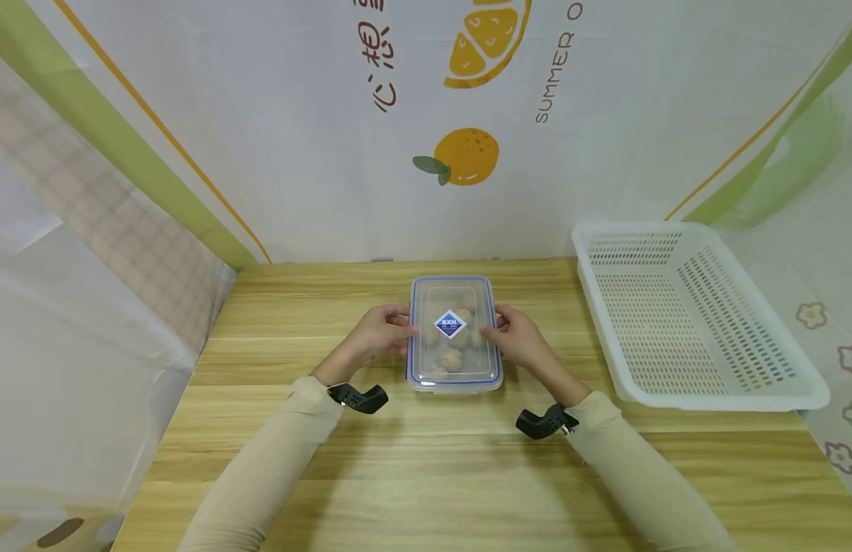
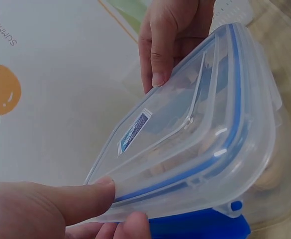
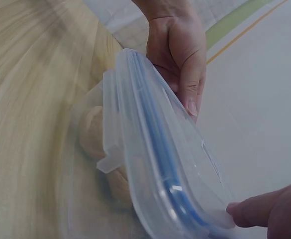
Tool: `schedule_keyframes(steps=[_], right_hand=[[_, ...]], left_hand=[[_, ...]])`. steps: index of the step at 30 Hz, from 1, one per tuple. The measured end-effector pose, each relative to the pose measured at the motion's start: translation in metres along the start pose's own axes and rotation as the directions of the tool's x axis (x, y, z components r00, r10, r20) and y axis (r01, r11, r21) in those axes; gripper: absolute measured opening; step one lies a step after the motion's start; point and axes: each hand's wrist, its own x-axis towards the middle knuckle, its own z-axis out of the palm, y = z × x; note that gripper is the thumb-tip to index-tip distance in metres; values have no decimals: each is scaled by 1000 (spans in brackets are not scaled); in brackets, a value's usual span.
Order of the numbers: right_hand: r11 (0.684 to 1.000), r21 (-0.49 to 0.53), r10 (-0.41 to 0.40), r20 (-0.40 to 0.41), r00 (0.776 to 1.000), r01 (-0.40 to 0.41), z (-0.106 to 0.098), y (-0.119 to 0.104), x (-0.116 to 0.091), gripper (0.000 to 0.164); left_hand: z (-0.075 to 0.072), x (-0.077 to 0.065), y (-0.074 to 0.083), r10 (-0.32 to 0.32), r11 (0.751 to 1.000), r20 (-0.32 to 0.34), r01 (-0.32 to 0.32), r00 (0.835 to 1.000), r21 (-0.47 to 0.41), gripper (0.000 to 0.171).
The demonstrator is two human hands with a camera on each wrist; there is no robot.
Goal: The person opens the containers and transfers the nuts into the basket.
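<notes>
A clear plastic food container lies on the table with its blue-edged lid [image 1: 467,295] on top; a blue and white diamond label [image 1: 450,324] marks the lid. Through the plastic show several round tan things that look like walnuts [image 1: 452,359]. My left hand [image 1: 380,331] grips the lid's left edge, thumb on top and fingers curled below the rim beside a blue side flap [image 2: 200,225]. At the opposite edge my right hand [image 1: 518,335] holds the lid, thumb on its top and fingers down the side, partly hidden. A side clip [image 3: 111,122] hangs outward from the rim.
A white perforated plastic basket [image 1: 608,337] stands to the right on the wooden table [image 1: 426,475]. Behind the table hangs a white cloth [image 1: 315,176] printed with oranges and lettering. More cloth [image 1: 67,307] hangs along the left side.
</notes>
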Motion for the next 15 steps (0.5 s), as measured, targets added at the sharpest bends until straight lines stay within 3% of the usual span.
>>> schedule_keyframes(steps=[15], right_hand=[[997, -47, -57, 23, 998, 58, -2, -3, -1, 52]], left_hand=[[3, -4, 7, 7, 999, -21, -6, 1000, 40, 44]])
